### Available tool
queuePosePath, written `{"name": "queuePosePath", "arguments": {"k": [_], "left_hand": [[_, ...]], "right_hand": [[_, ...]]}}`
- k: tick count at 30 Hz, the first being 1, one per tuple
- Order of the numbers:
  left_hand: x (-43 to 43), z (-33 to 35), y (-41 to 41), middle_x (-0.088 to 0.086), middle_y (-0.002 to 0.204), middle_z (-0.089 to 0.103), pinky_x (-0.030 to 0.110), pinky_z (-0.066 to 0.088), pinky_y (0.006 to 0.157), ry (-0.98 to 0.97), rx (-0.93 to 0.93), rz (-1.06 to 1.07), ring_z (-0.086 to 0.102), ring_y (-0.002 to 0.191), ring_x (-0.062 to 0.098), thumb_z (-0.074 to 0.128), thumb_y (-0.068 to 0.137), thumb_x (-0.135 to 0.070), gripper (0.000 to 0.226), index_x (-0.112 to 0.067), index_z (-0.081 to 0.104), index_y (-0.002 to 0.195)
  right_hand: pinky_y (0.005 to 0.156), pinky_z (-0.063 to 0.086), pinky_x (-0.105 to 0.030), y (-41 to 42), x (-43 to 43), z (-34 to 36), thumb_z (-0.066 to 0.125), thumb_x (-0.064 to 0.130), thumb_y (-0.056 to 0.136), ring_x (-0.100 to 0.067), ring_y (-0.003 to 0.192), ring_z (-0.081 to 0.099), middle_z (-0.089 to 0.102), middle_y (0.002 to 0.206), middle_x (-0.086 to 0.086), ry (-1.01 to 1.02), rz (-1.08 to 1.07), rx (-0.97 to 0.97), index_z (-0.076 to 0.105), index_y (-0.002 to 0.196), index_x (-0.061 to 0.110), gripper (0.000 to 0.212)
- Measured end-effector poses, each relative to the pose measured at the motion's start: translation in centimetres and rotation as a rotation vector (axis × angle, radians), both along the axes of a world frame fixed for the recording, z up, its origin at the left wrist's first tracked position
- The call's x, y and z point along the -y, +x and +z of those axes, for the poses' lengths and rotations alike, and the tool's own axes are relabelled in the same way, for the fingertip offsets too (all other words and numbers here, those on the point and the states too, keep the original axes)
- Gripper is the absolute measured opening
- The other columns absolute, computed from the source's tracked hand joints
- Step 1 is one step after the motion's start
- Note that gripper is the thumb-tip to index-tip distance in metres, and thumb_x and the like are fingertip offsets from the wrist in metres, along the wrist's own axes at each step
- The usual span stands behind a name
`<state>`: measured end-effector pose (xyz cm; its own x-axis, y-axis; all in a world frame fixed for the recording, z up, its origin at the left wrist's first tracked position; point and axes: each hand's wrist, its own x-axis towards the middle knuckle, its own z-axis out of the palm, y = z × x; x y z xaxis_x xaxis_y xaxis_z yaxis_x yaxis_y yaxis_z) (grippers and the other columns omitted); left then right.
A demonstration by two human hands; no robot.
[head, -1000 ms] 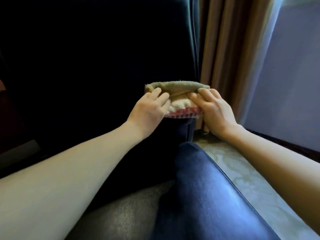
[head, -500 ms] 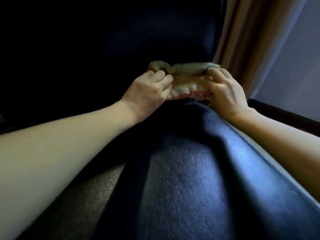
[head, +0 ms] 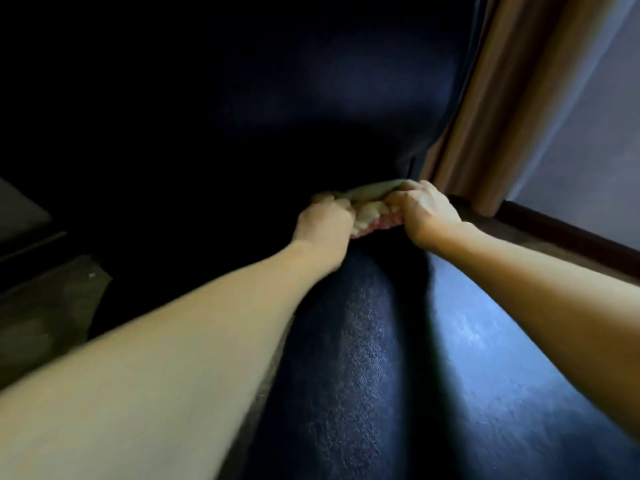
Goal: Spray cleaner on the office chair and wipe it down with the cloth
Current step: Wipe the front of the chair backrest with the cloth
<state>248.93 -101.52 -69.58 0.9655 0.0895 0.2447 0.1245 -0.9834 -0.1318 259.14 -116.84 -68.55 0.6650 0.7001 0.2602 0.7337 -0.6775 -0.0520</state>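
Dim light fills most of the frame, with a tan pleated curtain (head: 491, 109) hanging at the upper right beside a pale wall (head: 588, 140); a dark wooden baseboard (head: 568, 233) runs below it toward the right edge; the dark navy leather office chair (head: 363, 358) takes up the centre, its grained seat catching light at the lower middle and its backrest rising nearly black across the top; a bunched beige terry cloth with a red-checked edge (head: 372, 213) sits just right of centre, where seat meets backrest; the left hand (head: 325, 225) is clenched on the cloth's left side; the right hand (head: 424, 211) grips its right side, knuckles up; both bare forearms reach in from the lower corners.
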Motion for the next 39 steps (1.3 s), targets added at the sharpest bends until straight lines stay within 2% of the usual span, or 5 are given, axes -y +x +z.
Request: {"name": "queuePosePath", "arguments": {"k": [4,23,28,32,39], "left_hand": [[0.6,0.7,-0.1,0.01,0.127,0.055,0.037,0.048,0.09,-0.031,-0.099,0.096,0.054,0.116,0.03,0.052,0.094,-0.02,0.033,-0.011,0.057,0.125],[12.6,3.5,-28.4,0.003,0.123,0.054,0.037,0.048,0.09,-0.295,-0.384,0.037,0.049,0.116,0.025,0.052,0.089,-0.011,0.03,-0.014,0.06,0.117],[14.6,5.9,-36.9,-0.012,0.062,0.059,0.015,0.046,0.052,-0.122,-0.177,-0.146,0.06,0.058,0.009,0.063,0.055,-0.024,0.005,-0.025,0.068,0.058],[12.8,10.6,-41.7,0.004,0.127,0.055,0.034,0.04,0.104,-0.182,-0.141,-0.115,0.048,0.118,0.024,0.056,0.079,0.008,0.052,-0.014,0.058,0.125],[11.7,20.6,-49.2,0.001,0.142,0.043,0.034,0.041,0.101,-0.208,-0.011,-0.085,0.04,0.119,0.022,0.053,0.086,0.008,0.056,-0.014,0.047,0.137]], "right_hand": [[0.091,0.046,-0.032,0.2,-0.9,2.7,0.067,0.046,0.082,-0.026,0.108,0.055,0.057,0.116,-0.005,-0.202,-0.054,-0.213,0.063,0.116,0.032,0.037],[0.091,0.04,-0.023,-26.9,11.8,3.2,0.053,0.015,0.089,-0.023,0.111,0.049,0.052,0.12,-0.003,-0.284,0.046,-0.529,0.065,0.116,0.028,0.032],[0.062,0.033,-0.023,-33.7,13.5,7.1,0.061,0.036,0.085,-0.022,0.097,0.049,0.029,0.078,0.011,-0.385,0.14,-0.405,0.065,0.108,0.03,0.024],[0.067,0.043,-0.027,-37.9,14.2,11.8,0.064,0.029,0.082,-0.014,0.089,0.04,0.041,0.089,0.008,-0.269,0.197,-0.306,0.065,0.105,0.032,0.024],[0.072,0.04,-0.028,-43.7,13.2,21.4,0.068,0.036,0.08,-0.015,0.099,0.044,0.045,0.1,0.009,-0.199,0.308,-0.105,0.054,0.124,0.043,0.047]]}}
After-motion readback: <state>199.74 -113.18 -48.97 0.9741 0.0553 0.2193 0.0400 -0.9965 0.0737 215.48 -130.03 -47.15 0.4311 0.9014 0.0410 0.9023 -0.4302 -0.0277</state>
